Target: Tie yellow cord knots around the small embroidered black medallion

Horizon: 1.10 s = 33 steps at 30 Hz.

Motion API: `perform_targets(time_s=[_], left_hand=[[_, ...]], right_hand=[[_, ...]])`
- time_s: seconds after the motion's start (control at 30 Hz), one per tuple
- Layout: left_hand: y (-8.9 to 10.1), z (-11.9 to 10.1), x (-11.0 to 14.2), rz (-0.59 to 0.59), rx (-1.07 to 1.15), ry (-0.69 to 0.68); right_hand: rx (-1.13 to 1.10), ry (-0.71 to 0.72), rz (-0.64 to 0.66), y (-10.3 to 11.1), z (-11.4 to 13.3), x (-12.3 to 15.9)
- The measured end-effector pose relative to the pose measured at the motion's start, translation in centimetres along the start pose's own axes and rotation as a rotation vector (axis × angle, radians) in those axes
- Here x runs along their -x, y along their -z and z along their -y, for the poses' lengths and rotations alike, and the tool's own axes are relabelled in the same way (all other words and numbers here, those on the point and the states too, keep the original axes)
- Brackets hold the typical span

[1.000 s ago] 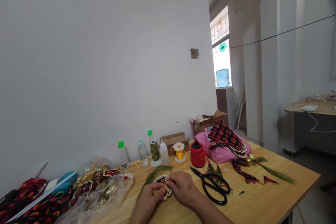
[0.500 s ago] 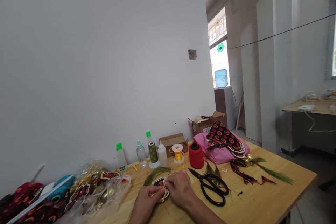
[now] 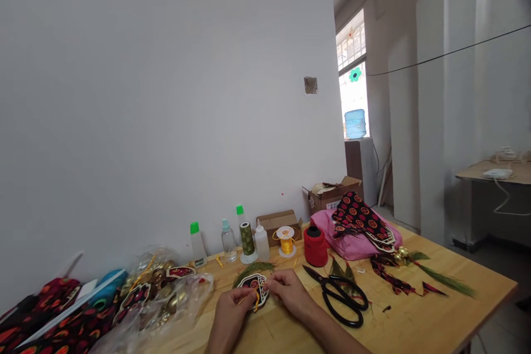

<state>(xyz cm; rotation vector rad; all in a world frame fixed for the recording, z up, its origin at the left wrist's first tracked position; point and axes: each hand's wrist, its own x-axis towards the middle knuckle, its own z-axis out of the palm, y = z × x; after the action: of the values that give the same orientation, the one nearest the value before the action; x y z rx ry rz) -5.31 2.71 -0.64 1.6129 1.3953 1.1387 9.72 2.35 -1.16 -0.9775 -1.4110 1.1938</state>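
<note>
A small black patterned ornament (image 3: 257, 286) with a yellow cord (image 3: 256, 302) lies near the front of the wooden table (image 3: 435, 310). My left hand (image 3: 232, 310) rests on its left edge with fingers curled, pinching the cord. My right hand (image 3: 290, 292) sits at its right edge, fingertips pinched on the ornament. A green feather (image 3: 249, 270) lies just behind the ornament.
Black scissors (image 3: 338, 294) lie right of my hands. Behind stand a red thread spool (image 3: 315, 246), a yellow cord spool (image 3: 286, 240), a green spool (image 3: 247, 240) and small bottles (image 3: 227, 240). Pink cloth with patterned fabric (image 3: 359, 224) sits at right, plastic bags with ornaments (image 3: 161, 296) at left.
Both hands stay on the ornament with small finger shifts. The view has swung slightly, so everything sits a little to the right of where it was.
</note>
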Motion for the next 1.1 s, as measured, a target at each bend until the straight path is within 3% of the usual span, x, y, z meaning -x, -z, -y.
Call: perform_targets(time_s=[0.07,0.2,0.33,0.67,0.83,0.97,1.1], left_hand=[[-0.1,0.2,0.0,0.013,0.053,0.019],[-0.4,0.9,-0.3,0.046,0.133,0.027],[-0.4,0.9,-0.3,0.061,0.143,0.023],[-1.0,0.5,0.0,0.167,0.162,0.042],[-1.2,0.7,-0.1,0.197,0.169,0.044],[-1.3,0.3,0.2,0.209,0.137,0.031],[-1.3,0.6,0.0,0.174,0.173,0.049]], right_hand=[[-0.071,-0.079,0.068,0.2,0.2,-0.1],[-0.433,-0.279,0.243,1.1,1.0,0.1],[-0.527,-0.294,0.356,1.5,1.1,0.5],[-0.052,0.002,0.341,-0.3,-0.2,0.6],[0.302,0.081,0.201,-0.3,-1.5,0.4],[0.575,0.204,0.084,0.0,-0.7,1.1],[0.72,0.259,0.05,0.0,0.7,1.6]])
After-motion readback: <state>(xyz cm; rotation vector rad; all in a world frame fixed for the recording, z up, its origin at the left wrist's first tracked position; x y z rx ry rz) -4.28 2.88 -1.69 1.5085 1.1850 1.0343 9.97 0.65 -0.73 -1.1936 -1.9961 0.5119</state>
